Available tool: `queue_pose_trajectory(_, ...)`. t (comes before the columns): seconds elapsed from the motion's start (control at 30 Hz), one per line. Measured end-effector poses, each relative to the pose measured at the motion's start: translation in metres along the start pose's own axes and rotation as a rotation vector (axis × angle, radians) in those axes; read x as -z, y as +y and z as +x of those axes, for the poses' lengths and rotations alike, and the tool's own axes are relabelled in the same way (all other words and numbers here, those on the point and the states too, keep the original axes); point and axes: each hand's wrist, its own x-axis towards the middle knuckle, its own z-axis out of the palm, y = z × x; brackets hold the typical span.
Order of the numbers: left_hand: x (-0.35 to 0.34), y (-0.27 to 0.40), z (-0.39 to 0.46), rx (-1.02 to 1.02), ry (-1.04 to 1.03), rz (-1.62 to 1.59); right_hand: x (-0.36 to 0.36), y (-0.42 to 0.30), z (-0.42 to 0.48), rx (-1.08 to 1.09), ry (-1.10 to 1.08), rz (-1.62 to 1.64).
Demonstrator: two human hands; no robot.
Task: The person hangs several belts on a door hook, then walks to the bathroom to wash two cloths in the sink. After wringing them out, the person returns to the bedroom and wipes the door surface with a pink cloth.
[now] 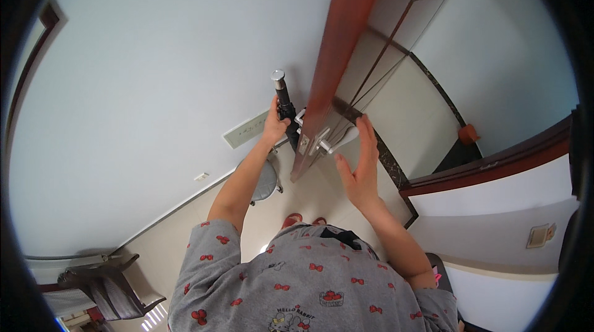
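Note:
My left hand (276, 124) grips a dark upright pole (284, 96) with a round silver cap, possibly a folded tripod. The pole stands between the white wall and a reddish-brown door (341, 40), seen nearly edge-on; its lower end is hidden by the door. On the door's right face is a silver lever handle (341, 141), and part of another handle (300, 116) shows on the left face. My right hand (364, 167) is raised beside the right lever, thumb and fingers apart, holding nothing. I cannot tell whether its fingertips touch the lever.
A round grey stool (263, 182) on casters stands below my left forearm. A framed panel bearing writing (246, 131) is on the wall. A dark marble threshold (392, 167) crosses the doorway. A dark wooden chair (109, 285) is at lower left, and an orange-brown object (468, 134) lies beyond the doorway.

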Motion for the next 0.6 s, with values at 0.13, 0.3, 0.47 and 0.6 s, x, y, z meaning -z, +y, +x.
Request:
queue_pose_trajectory(0.13,0.001,-0.006,-0.006,0.19,0.15,-0.108,-0.008,0.013,-0.024,-0.047,-0.176,0.009)
queue_pose_trajectory(0.3,-0.013,-0.036,-0.046,0.406,0.257,-0.195,-0.049,0.027,-0.026,-0.092,-0.278,0.03)
queue_pose_trajectory(0.47,-0.027,-0.088,-0.097,0.602,0.105,-0.241,-0.098,0.029,-0.023,-0.106,-0.274,0.042)
queue_pose_trajectory(0.6,-0.001,-0.13,-0.089,0.165,0.167,-0.427,-0.124,0.027,-0.016,-0.077,-0.275,0.096)
